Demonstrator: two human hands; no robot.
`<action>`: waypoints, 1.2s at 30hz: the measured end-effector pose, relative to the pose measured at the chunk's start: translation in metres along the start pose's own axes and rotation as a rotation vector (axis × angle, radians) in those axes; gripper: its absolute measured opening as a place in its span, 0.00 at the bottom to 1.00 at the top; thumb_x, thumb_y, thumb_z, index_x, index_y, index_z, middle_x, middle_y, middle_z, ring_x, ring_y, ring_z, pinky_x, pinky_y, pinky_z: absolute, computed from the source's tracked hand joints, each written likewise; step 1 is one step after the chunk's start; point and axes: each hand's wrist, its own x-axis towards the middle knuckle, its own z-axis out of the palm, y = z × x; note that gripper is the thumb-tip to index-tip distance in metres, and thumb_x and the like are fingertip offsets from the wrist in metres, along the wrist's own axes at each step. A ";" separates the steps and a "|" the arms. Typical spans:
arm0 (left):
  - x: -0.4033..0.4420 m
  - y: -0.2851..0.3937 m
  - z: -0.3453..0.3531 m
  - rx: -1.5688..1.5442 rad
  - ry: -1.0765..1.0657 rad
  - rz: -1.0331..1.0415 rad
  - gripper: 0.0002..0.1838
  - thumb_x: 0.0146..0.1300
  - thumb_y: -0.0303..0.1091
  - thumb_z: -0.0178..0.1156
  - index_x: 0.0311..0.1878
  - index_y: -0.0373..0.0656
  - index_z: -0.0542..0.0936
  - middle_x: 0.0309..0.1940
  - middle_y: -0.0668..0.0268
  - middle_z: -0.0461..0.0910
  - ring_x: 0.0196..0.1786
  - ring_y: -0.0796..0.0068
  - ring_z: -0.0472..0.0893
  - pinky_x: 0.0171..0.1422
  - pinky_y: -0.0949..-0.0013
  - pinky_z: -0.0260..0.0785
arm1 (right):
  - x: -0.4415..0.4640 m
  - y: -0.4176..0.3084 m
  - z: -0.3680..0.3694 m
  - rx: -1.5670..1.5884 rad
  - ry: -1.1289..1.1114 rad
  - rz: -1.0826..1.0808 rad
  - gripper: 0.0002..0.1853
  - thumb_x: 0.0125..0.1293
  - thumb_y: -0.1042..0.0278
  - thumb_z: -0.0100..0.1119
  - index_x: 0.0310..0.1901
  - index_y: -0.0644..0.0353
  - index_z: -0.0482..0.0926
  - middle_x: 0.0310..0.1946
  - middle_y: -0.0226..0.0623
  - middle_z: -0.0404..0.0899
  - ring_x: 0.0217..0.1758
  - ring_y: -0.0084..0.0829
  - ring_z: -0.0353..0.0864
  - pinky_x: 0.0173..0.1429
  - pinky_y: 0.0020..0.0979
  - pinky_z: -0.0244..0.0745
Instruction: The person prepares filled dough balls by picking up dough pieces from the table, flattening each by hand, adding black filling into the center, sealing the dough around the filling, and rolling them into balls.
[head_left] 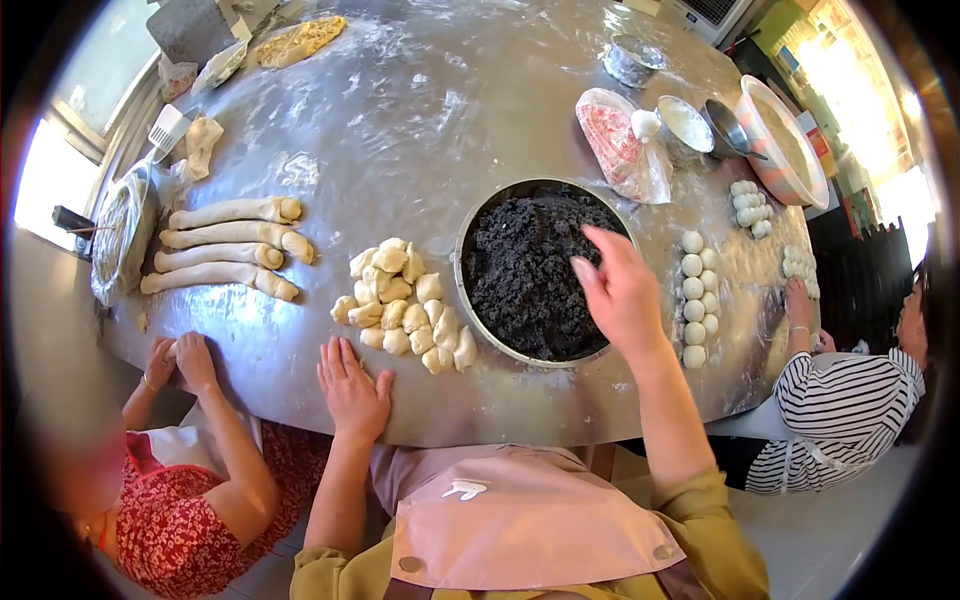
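A round metal basin (468,290) holds a dark, crumbly filling (530,270). Over its right side is my right hand (622,290), thumb and index finger apart, with nothing seen between them; the other fingers are curled. My left hand (355,392) lies flat on the metal table (390,130) near the front edge, its fingers spread. Just above that hand sits a cluster of pale dough pieces (395,315), left of the basin.
Dough ropes (225,235) lie at left, near a plastic-covered bowl (125,235). White balls (693,287) stand in rows at right. Behind them are a red-printed bag (610,135) and a large basin (785,140). Co-workers sit left (190,500) and right (845,410).
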 end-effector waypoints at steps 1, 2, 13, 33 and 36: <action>-0.002 -0.002 -0.001 -0.030 0.014 0.018 0.37 0.59 0.41 0.63 0.66 0.28 0.63 0.67 0.45 0.61 0.71 0.44 0.58 0.75 0.51 0.49 | 0.017 0.004 0.010 -0.041 -0.041 -0.104 0.18 0.64 0.66 0.62 0.53 0.64 0.75 0.48 0.43 0.79 0.43 0.43 0.81 0.46 0.35 0.77; -0.004 -0.003 -0.002 -0.060 0.028 0.034 0.36 0.59 0.39 0.62 0.65 0.27 0.63 0.66 0.45 0.62 0.70 0.43 0.60 0.74 0.52 0.52 | 0.031 0.009 0.022 -0.082 -0.083 -0.208 0.21 0.64 0.64 0.62 0.55 0.63 0.73 0.52 0.44 0.78 0.49 0.47 0.80 0.50 0.38 0.77; -0.015 -0.016 -0.050 -0.524 -0.256 -0.340 0.11 0.64 0.27 0.58 0.47 0.34 0.73 0.47 0.51 0.77 0.49 0.53 0.77 0.52 0.62 0.70 | 0.084 0.001 0.070 -0.441 -0.589 -0.127 0.13 0.60 0.64 0.65 0.40 0.64 0.79 0.40 0.50 0.77 0.46 0.50 0.78 0.54 0.44 0.73; 0.062 0.175 -0.057 -2.140 -0.892 -0.622 0.15 0.75 0.40 0.48 0.55 0.40 0.71 0.49 0.61 0.74 0.54 0.61 0.77 0.60 0.59 0.74 | 0.028 -0.001 -0.005 0.279 -0.329 0.192 0.12 0.62 0.66 0.65 0.45 0.61 0.82 0.33 0.41 0.83 0.31 0.28 0.80 0.40 0.29 0.75; 0.073 0.204 -0.041 -2.263 -0.886 -0.817 0.17 0.76 0.43 0.44 0.54 0.40 0.70 0.50 0.60 0.74 0.55 0.63 0.75 0.63 0.57 0.71 | 0.017 -0.016 -0.013 0.472 -0.336 0.275 0.12 0.62 0.68 0.65 0.45 0.62 0.82 0.35 0.39 0.82 0.35 0.27 0.82 0.40 0.29 0.76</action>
